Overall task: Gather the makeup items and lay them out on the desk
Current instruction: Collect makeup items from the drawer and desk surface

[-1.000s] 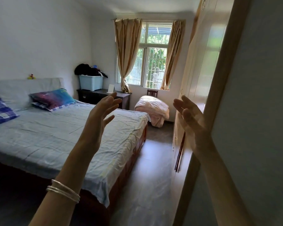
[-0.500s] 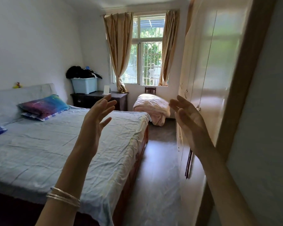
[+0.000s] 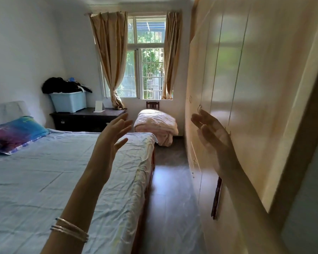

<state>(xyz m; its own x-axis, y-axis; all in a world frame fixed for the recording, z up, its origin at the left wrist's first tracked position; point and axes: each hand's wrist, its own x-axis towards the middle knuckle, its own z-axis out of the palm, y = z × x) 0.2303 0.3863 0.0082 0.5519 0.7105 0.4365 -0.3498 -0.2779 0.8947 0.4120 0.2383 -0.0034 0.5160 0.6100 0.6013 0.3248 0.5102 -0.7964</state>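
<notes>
Both of my hands are raised in front of me, palms facing each other, and neither holds anything. My left hand (image 3: 109, 138) hovers over the far corner of the bed with its fingers spread; silver bangles sit on that wrist. My right hand (image 3: 212, 133) is up beside the wardrobe doors, fingers apart. A dark desk (image 3: 88, 117) stands against the far wall by the window, carrying a light blue storage box (image 3: 68, 101) and a small white card (image 3: 99, 106). No makeup items are visible.
A bed (image 3: 44, 180) with a pale blue sheet and a colourful pillow (image 3: 15, 132) fills the left. A cream wardrobe (image 3: 237, 88) lines the right. Between them runs a narrow dark floor aisle (image 3: 169, 189) toward a chair heaped with a pink quilt (image 3: 156, 125) under the window.
The view has advanced through the doorway into the room and shifted right; the door frame has slid to the right edge. Both hands stay raised and empty.
</notes>
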